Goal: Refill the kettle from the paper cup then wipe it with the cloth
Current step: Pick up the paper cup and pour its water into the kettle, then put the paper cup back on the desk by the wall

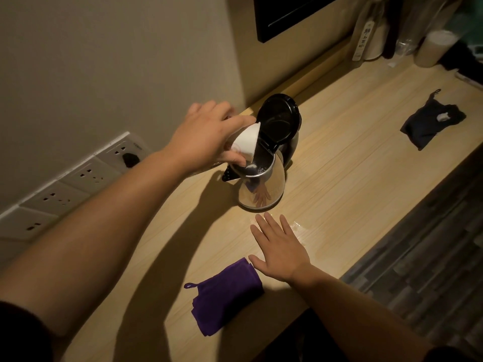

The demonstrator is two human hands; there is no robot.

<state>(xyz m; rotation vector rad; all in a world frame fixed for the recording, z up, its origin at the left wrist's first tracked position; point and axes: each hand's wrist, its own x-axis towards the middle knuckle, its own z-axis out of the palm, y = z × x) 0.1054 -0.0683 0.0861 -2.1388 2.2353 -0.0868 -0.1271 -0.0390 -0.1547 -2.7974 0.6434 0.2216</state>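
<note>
A steel kettle stands on the wooden counter with its black lid hinged open. My left hand grips a white paper cup, tipped steeply with its mouth over the kettle's opening. My right hand lies flat and open on the counter just in front of the kettle, fingers spread. A folded purple cloth with a hanging loop lies on the counter beside my right hand, touching or nearly touching the thumb.
A row of wall sockets runs along the wall at left, one with a black plug in it. A dark cloth lies at the far right of the counter. Bottles and a cup stand at the back right. A wet patch glistens near my right hand.
</note>
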